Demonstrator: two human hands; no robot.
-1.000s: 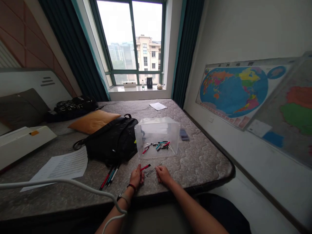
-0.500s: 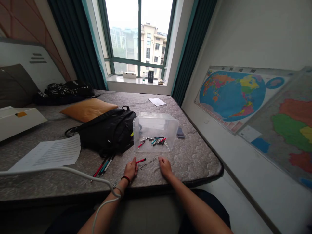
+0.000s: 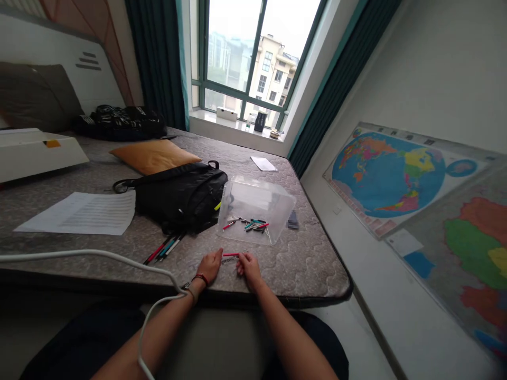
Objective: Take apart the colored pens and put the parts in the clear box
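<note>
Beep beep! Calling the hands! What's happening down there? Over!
Left hand, right hand at a red pen part, grip unclear. Clear plastic box ahead, pen parts inside. White cable across left forearm.

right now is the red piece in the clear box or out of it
Out: the red piece is in front of the clear box, its end at the fingers of the right hand.

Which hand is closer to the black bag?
Left. The left hand is in front of the black bag's right end; the right hand is farther off, past that end.
</note>
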